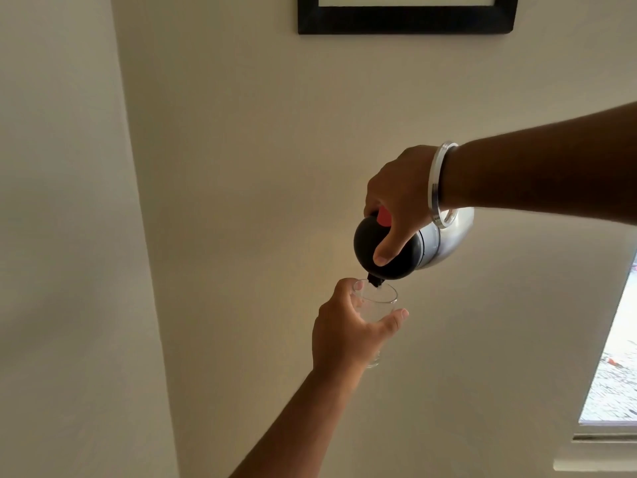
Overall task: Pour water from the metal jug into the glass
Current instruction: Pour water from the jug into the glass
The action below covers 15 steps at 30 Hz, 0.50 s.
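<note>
You hold one metal jug (444, 238) in your right hand (400, 198) and one glass (377, 300) in your left hand (344, 329), both lifted in the air in front of a plain wall (241, 150). The jug is tipped strongly toward the left, so its dark rounded top (370, 248) points down and its one short black spout (375, 280) sits just over the rim of the glass. Your right fingers are wrapped tight on the top part of the jug, and the thumb (389, 250) presses flat on the dark top. One small red part (383, 217) shows under your palm. You wear one silver bangle (439, 182) on the right wrist. Your left fingers are closed around the clear glass from the left side, with the thumb on the right side of it. The glass stands almost upright. You cannot see clearly how much water is inside. On the wall above there is one black frame (406, 22), and one bright window (613, 357) is at the right edge
</note>
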{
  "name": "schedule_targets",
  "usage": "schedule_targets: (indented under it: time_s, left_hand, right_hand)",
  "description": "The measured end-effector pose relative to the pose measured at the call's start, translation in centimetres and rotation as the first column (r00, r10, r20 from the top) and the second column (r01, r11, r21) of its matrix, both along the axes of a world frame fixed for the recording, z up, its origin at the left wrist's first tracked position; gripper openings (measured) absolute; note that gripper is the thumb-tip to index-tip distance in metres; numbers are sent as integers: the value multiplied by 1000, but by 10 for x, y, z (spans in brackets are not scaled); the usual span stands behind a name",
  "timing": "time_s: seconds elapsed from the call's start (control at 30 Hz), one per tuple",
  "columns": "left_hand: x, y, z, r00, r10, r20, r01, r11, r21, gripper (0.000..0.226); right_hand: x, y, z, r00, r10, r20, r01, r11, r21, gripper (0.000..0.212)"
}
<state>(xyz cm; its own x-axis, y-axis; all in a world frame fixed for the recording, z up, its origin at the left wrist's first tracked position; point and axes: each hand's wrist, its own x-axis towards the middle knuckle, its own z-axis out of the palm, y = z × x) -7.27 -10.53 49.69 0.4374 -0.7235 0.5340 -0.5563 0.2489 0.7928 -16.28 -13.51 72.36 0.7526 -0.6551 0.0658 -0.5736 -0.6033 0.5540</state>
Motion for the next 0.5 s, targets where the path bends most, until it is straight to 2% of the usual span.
schedule_targets:
  time_s: [0.5]
  left_hand:
    - [1,-4,4,998,40,38,-39,999,-27,76]
  right_hand:
    - [5,-7,-3,1000,9,-25,-10,1000,-24,77]
